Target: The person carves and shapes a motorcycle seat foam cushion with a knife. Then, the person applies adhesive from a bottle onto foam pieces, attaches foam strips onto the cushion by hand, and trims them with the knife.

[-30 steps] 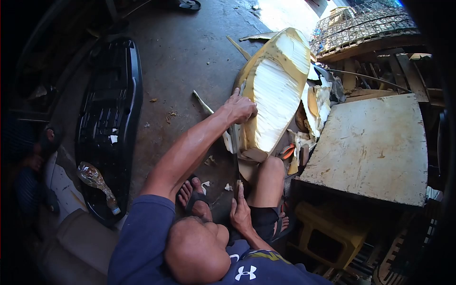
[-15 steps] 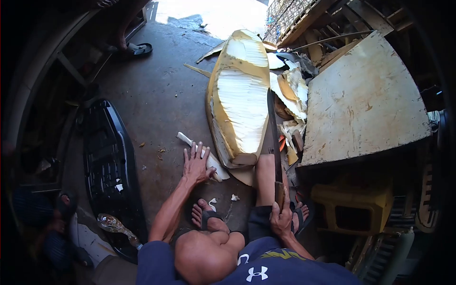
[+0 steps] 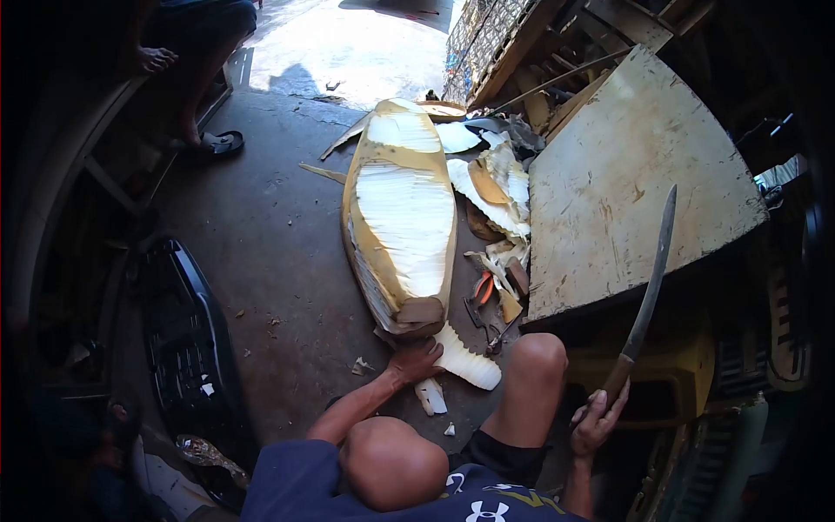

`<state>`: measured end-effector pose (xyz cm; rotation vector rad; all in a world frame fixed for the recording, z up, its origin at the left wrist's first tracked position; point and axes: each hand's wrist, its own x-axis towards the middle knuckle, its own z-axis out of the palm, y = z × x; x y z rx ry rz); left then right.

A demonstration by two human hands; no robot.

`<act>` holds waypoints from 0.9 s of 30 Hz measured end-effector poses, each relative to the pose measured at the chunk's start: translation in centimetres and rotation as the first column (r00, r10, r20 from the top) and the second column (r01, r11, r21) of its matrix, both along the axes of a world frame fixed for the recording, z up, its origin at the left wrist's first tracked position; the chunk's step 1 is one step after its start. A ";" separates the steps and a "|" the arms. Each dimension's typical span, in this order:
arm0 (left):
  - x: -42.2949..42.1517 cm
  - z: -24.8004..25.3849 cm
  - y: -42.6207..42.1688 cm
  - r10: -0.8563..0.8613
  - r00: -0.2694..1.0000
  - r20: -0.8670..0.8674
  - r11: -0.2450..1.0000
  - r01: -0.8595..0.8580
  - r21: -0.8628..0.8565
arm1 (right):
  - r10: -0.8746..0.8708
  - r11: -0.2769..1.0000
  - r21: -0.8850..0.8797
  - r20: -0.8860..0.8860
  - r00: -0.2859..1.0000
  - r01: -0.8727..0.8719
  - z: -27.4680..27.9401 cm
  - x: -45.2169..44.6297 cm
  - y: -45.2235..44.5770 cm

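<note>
A long yellow seat foam [image 3: 404, 230] with white cut faces lies on the floor in front of me. My left hand [image 3: 412, 362] is at its near end, fingers curled against the underside; the fingertips are partly hidden. Beside those fingers lie a ribbed white foam strip [image 3: 468, 359] and a smaller white scrap [image 3: 430, 396]. Out to the right, my right hand [image 3: 600, 418] grips the wooden handle of a long curved knife [image 3: 652, 287], its blade pointing up and away from the foam.
A black plastic seat base [image 3: 187, 348] rests at left. Foam offcuts [image 3: 500, 187] and orange-handled pliers [image 3: 483, 287] lie right of the foam, before a worn pale board [image 3: 639, 183]. A yellow plastic case [image 3: 678, 365] is below it. Another person's sandalled foot [image 3: 217, 143] shows upper left.
My right hand has swung the knife rightward, away from the foam's side. My left hand has moved from a white strip on the floor to the foam's near end. The view has shifted.
</note>
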<state>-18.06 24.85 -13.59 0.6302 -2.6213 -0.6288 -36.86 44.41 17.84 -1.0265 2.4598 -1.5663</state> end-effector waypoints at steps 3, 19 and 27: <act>-2.3 -1.6 -1.3 -0.053 0.997 -0.050 0.988 0.060 0.144 | -0.113 0.993 -0.027 -0.024 0.993 0.112 1.4 0.4 1.6; -4.9 14.0 -21.3 0.524 0.849 0.065 0.841 -0.528 0.119 | -0.115 0.987 0.063 -0.361 0.925 0.147 6.2 -1.4 3.0; -2.3 8.8 -15.4 0.565 0.808 0.168 0.774 -0.589 0.230 | -0.047 0.971 0.236 0.097 0.994 0.022 -4.0 -5.0 -5.0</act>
